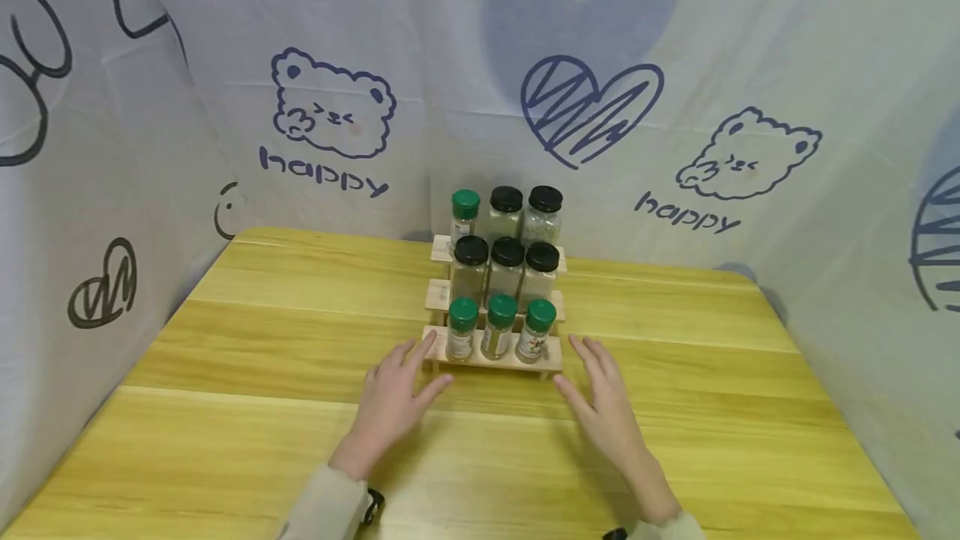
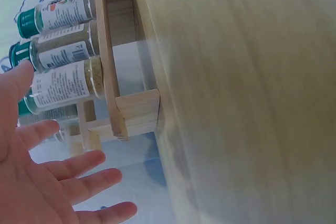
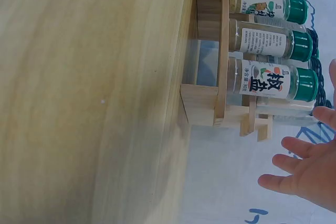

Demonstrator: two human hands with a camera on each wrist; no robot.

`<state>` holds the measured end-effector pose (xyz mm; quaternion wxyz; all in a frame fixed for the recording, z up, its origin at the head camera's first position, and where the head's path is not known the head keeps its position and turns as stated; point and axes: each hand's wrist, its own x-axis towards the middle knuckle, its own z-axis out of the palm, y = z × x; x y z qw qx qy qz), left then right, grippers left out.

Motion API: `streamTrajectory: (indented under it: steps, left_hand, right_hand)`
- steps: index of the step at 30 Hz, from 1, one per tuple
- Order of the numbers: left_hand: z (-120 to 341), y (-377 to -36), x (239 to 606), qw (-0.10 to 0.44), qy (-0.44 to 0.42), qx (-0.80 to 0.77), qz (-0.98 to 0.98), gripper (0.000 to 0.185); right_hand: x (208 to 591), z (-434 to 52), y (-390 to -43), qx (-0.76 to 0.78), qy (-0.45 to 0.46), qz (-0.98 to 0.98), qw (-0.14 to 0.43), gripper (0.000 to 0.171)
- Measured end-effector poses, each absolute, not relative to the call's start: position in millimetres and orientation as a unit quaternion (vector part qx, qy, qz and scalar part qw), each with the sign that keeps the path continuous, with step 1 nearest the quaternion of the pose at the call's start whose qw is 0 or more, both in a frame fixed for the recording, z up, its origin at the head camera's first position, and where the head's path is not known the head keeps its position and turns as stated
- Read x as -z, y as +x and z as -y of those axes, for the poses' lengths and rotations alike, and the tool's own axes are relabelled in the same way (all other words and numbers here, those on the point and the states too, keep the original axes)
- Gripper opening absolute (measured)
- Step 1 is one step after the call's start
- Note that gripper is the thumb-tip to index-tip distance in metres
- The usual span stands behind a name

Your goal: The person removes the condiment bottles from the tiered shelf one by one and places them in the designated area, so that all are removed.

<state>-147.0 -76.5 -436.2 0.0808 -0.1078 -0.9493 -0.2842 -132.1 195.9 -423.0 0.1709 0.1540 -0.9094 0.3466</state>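
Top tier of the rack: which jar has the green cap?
The leftmost jar on the top tier. It alone has a green cap there; the two jars to its right have black caps.

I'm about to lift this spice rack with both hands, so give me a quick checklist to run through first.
1. Left hand open beside the left end of the three-tier pale wooden spice rack: ok; whether it touches, cannot tell.
2. Right hand open at the rack's right end, no grip yet: ok.
3. All nine spice jars upright, three per tier: ok.
4. Front-row green-lidded glass jars seated behind the rail: ok.
5. Lids screwed tight: cannot tell.
6. Bare yellow wooden table around the rack: ok.
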Motion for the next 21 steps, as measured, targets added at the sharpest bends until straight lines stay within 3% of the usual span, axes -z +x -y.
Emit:
streamTrajectory:
  steps: [10, 21]
  left_hand:
    - [80.7, -162.8, 440.4, 0.045, -0.082, 0.4, 0.912, 0.057]
    - [82.7, -181.2, 446.5, 0.002, -0.06, 0.51, 0.858, 0.05]
  right_hand:
    - [427.0, -195.8, -140.0, -0.392, 0.16, 0.883, 0.202, 0.05]
    - [426.8, -193.6, -148.7, -0.438, 0.148, 0.865, 0.197, 0.047]
